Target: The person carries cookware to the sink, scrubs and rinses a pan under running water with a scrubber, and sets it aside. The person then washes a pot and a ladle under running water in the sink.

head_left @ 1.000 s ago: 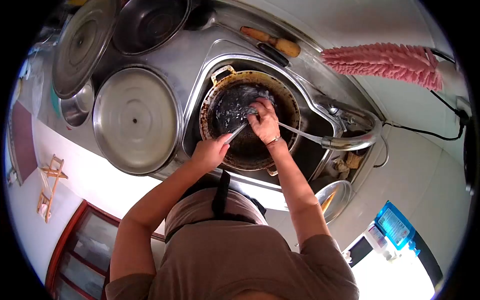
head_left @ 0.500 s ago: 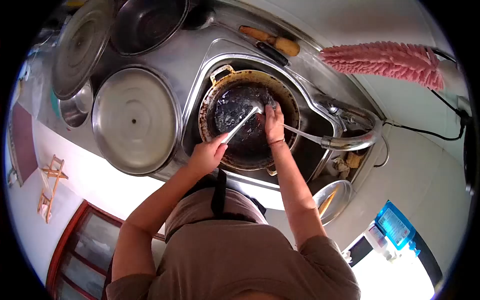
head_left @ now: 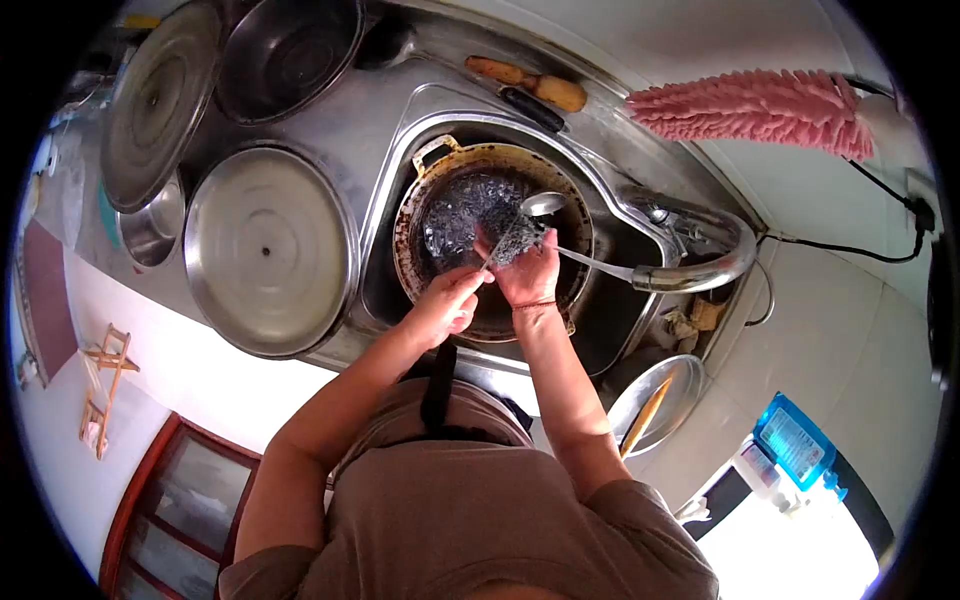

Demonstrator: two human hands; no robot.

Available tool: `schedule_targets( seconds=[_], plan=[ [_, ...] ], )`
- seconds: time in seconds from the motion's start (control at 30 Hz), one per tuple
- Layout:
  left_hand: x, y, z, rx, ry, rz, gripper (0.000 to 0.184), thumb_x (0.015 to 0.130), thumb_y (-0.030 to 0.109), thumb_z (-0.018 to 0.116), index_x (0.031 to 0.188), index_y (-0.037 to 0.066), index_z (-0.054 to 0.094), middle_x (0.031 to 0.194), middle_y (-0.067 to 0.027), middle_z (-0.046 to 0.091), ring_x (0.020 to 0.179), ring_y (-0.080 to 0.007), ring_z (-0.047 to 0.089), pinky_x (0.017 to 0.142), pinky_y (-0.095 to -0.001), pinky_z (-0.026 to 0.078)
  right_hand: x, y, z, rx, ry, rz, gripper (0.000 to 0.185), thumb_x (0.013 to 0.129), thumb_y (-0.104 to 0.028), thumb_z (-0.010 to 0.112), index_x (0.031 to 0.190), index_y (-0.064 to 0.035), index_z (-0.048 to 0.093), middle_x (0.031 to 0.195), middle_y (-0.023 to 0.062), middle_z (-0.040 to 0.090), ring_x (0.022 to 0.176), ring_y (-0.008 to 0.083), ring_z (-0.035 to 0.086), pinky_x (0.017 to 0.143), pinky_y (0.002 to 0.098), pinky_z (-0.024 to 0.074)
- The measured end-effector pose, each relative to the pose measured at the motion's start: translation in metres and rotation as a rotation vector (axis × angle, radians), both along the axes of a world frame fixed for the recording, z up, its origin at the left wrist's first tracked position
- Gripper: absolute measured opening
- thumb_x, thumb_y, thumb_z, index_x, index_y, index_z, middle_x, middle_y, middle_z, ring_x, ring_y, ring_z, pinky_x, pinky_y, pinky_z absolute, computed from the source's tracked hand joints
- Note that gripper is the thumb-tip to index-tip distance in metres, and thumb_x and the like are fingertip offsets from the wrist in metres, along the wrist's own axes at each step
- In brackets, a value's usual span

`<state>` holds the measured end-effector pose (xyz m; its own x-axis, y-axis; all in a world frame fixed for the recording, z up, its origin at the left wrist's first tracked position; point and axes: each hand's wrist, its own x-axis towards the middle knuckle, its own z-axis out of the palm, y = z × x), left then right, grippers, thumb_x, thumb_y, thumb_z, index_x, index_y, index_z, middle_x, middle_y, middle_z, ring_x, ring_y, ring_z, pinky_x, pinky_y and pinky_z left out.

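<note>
My left hand [head_left: 447,306] pinches the handle end of a metal spoon [head_left: 543,204], whose bowl points up and away to the right. Under the spoon's handle, my right hand [head_left: 530,276] is turned palm up and cupped round a dark, mesh-like steel wool scrubber [head_left: 517,243]. The scrubber touches the handle just below the bowl. Both hands are over a stained two-handled pot [head_left: 407,228] with rippling water in it. Water runs from the faucet [head_left: 690,278] toward my right hand. Part of the spoon's handle is hidden by fingers and scrubber.
The pot stands in a steel sink [head_left: 385,268]. A large round lid [head_left: 268,250] lies to the left, with another lid [head_left: 160,105] and a dark basin [head_left: 290,55] beyond. A wooden-handled tool [head_left: 530,83] and a ladle [head_left: 388,43] lie behind the sink.
My right hand has turned palm up and moved slightly left and toward me. The spoon's bowl, hidden before, now shows past the scrubber. My left hand has shifted right.
</note>
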<state>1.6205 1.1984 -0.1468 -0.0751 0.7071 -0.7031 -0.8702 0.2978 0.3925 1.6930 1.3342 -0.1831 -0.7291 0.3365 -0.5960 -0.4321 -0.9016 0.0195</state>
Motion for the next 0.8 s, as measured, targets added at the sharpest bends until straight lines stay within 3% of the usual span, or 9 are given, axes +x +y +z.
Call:
schedule_targets(
  seconds=[0.07,0.13,0.2,0.37,0.47,0.53,0.57,0.67,0.8],
  plan=[
    [0.002,-0.006,-0.003,0.089,-0.259,0.046,0.028,0.091,0.032,0.043,0.101,0.008,0.051,0.048,0.0071,0.027,0.037,-0.0032,0.024,0.034,-0.0188,0.019,-0.001,0.008,-0.012,-0.064,0.012,-0.002,0.053,0.080,-0.036,0.052,0.118,-0.0001,0.044,0.120,0.0249,0.044,0.109,0.0433,0.043,0.097,0.0569,0.0287],
    [0.006,-0.006,-0.004,0.107,-0.267,0.022,0.032,0.092,0.036,0.039,0.104,0.008,0.049,0.048,0.0071,0.026,0.037,-0.0031,0.022,0.034,-0.0189,0.018,-0.002,0.011,-0.017,-0.040,-0.009,0.057,0.049,0.080,-0.030,0.054,0.117,-0.0007,0.044,0.117,0.0260,0.045,0.107,0.0409,0.046,0.095,0.0559,0.0315],
    [0.012,-0.007,-0.009,0.122,-0.317,0.063,0.033,0.092,0.037,0.038,0.104,0.008,0.048,0.048,0.0074,0.026,0.036,-0.0031,0.022,0.034,-0.0189,0.017,-0.006,0.019,-0.019,-0.126,-0.115,0.125,0.033,0.081,-0.020,0.055,0.107,-0.0012,0.047,0.098,0.0203,0.052,0.086,0.0337,0.053,0.084,0.0524,0.0422],
    [0.012,-0.002,-0.019,0.120,-0.227,-0.017,0.034,0.090,0.039,0.043,0.104,0.008,0.048,0.058,0.0044,0.039,0.047,-0.0061,0.038,0.044,-0.0228,0.033,-0.015,0.038,-0.033,0.118,-0.180,0.316,0.023,0.084,-0.017,0.052,0.102,-0.0022,0.049,0.086,0.0152,0.055,0.067,0.0272,0.054,0.073,0.0485,0.0481],
    [-0.010,0.020,-0.041,-0.055,0.402,-0.195,0.030,0.086,0.031,0.052,0.104,0.007,0.050,0.083,-0.0020,0.055,0.070,-0.0097,0.052,0.061,-0.0242,0.044,-0.017,0.047,-0.026,0.259,-0.286,0.393,0.018,0.081,-0.009,0.055,0.098,-0.0040,0.053,0.082,0.0093,0.058,0.064,0.0237,0.058,0.061,0.0418,0.0529],
    [-0.034,0.050,-0.033,-0.089,0.765,0.011,0.031,0.082,0.029,0.057,0.094,0.000,0.054,0.089,-0.0073,0.058,0.080,-0.0132,0.055,0.066,-0.0267,0.045,-0.023,0.047,-0.012,0.387,-0.352,0.423,0.022,0.081,-0.009,0.055,0.102,-0.0040,0.053,0.089,0.0089,0.059,0.071,0.0222,0.059,0.062,0.0387,0.0526],
    [-0.049,0.062,-0.030,-0.181,1.060,-0.136,0.034,0.079,0.028,0.061,0.091,-0.002,0.054,0.088,-0.0104,0.058,0.081,-0.0152,0.055,0.067,-0.0280,0.044,-0.024,0.047,-0.008,0.386,-0.354,0.425,0.022,0.081,-0.009,0.055,0.102,-0.0040,0.053,0.089,0.0089,0.059,0.071,0.0222,0.059,0.062,0.0387,0.0526],
    [-0.072,0.094,-0.003,-0.218,1.361,-0.443,0.034,0.079,0.029,0.059,0.088,-0.003,0.055,0.083,-0.0196,0.058,0.080,-0.0291,0.057,0.071,-0.0359,0.045,-0.025,0.047,-0.004,0.457,-0.333,0.527,0.026,0.080,-0.008,0.054,0.106,-0.0024,0.052,0.091,0.0077,0.059,0.076,0.0187,0.059,0.062,0.0322,0.0511],
    [-0.073,0.112,-0.017,-0.226,1.562,-0.466,0.032,0.083,0.028,0.052,0.086,-0.004,0.056,0.084,-0.0232,0.056,0.080,-0.0349,0.056,0.073,-0.0415,0.044,-0.016,0.040,0.005,0.559,-0.442,0.675,0.030,0.077,-0.005,0.054,0.108,-0.0031,0.052,0.091,0.0025,0.058,0.079,0.0122,0.056,0.071,0.0246,0.0443]
  ],
)
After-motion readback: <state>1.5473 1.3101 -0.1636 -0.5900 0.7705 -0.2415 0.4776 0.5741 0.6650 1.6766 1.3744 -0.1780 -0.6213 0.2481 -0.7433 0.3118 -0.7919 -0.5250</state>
